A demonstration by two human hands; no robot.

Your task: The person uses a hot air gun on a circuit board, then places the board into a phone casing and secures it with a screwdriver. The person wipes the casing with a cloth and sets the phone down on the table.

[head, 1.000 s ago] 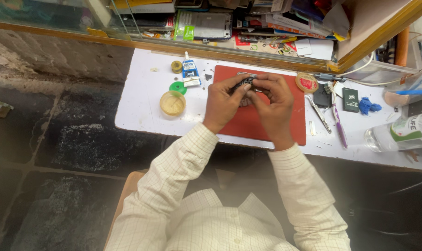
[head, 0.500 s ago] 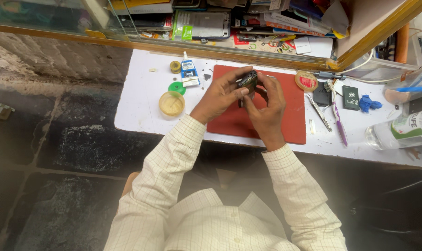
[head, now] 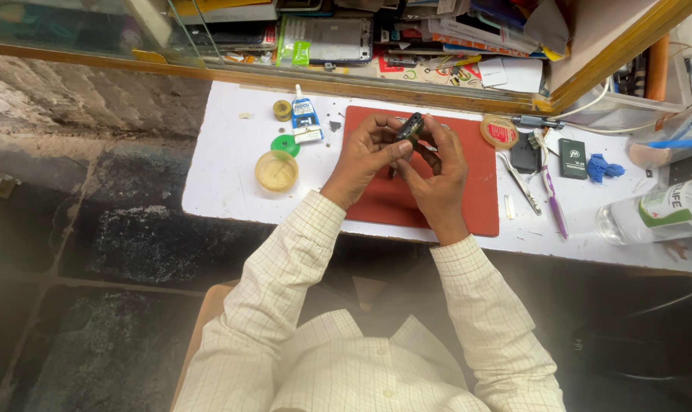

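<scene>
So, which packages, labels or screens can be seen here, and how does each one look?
Glue tube: on the white table, left of the red mat; blue and white label.
Plastic bottle: lying at the table's right edge; clear, green and white label.
Phone: inside the glass case; flat grey rectangle.

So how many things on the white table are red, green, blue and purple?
Red: 1, the mat
Green: 1, the round cap
Blue: 1, the crumpled cloth
Purple: 1, the toothbrush
Total: 4
</scene>
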